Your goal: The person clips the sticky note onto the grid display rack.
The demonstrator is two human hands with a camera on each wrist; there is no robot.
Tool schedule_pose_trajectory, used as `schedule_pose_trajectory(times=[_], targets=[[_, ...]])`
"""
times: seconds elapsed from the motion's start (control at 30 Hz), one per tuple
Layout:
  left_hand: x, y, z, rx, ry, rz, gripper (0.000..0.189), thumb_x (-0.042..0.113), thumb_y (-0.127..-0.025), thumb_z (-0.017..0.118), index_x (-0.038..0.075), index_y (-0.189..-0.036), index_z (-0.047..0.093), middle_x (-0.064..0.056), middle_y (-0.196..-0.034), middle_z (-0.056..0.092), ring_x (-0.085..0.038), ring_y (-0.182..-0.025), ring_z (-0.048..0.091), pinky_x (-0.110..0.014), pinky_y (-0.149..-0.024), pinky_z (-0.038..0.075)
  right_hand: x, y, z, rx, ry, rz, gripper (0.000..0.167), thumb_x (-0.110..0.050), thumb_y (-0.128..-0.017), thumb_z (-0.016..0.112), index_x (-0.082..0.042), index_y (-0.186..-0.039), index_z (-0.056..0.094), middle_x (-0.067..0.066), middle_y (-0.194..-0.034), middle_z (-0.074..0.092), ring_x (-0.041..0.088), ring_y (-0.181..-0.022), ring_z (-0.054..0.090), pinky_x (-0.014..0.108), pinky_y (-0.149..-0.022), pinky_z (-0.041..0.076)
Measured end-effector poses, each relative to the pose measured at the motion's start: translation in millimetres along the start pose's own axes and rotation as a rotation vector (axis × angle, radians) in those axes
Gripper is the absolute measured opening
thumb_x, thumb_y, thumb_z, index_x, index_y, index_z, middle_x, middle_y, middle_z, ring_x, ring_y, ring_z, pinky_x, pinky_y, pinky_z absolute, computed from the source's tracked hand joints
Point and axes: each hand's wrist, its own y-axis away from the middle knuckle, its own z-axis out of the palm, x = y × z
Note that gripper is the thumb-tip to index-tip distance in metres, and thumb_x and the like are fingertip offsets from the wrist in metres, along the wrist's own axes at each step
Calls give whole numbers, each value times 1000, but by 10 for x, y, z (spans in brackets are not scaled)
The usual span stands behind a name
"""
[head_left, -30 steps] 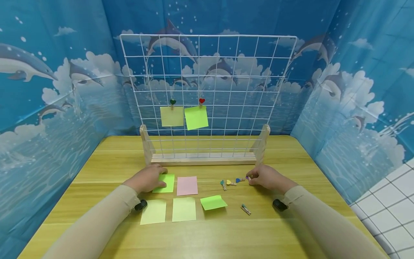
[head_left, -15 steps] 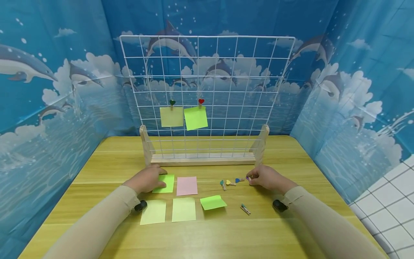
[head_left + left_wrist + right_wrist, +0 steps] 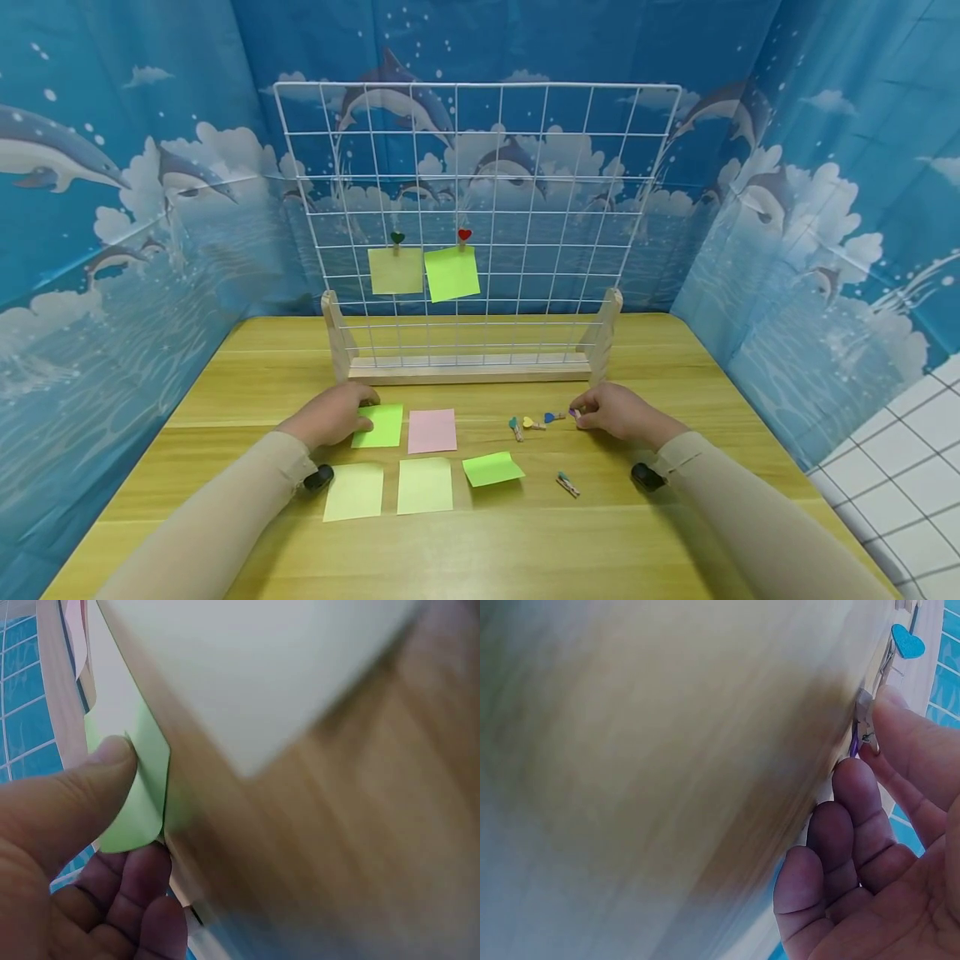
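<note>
At the left of the table, my left hand (image 3: 330, 415) pinches the left edge of a bright green sticky note (image 3: 385, 426). In the left wrist view the thumb lies on top of the note's bent edge, with curled fingers below it. My right hand (image 3: 619, 412) pinches a small wooden clothespin (image 3: 865, 720) with a purple heart between thumb and index finger, low over the table. Left of it lie clothespins with a blue heart (image 3: 551, 417), a yellow heart (image 3: 529, 423) and a teal heart (image 3: 514, 425).
A white wire grid (image 3: 492, 212) in a wooden stand (image 3: 480, 370) holds two clipped notes. On the table lie a pink note (image 3: 432, 431), two pale yellow notes (image 3: 425, 485), a curled green note (image 3: 492, 469) and a lone clothespin (image 3: 567, 484).
My left hand has slid a little left, with its thumb now at the green sticky note's edge. The right hand stays in place on the purple-heart clothespin.
</note>
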Motion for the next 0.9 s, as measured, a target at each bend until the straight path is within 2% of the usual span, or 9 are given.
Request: schedule_pose_trajectory(times=[0.1,0.37,0.67,0.9], targets=[[-8,8,-4,4,14,-13,37,14,-97,77,4,-132,69,-15,-136,69,-38,-131,63,-56,-113,49,0,-1,2,1,0,1,32,-20,-99,75,-6,-128,76,-3,-87,72,15,-75,50,31,-68,41],[-14,22,-30,34,41,-9,24,10,-99,73,7,-123,73,-10,-123,74,-30,-115,69,-54,-104,55,-3,-4,6,0,9,13,31,-20,-100,74,-8,-128,76,-2,-96,75,15,-79,54,31,-73,47],[-39,30,-104,55,92,-13,9,13,-102,69,13,-110,75,-1,-103,72,-20,-92,62,-46,-90,56,-36,23,-2,-4,0,27,31,-20,-99,74,-8,-128,76,0,-103,76,16,-83,56,33,-77,50],[-40,55,-186,115,128,-3,11,17,-105,66,13,-109,75,-2,-103,74,-19,-92,65,-46,-89,57,-27,22,-2,0,-4,21,30,-20,-99,75,-7,-127,76,3,-111,77,15,-88,60,41,-87,57]])
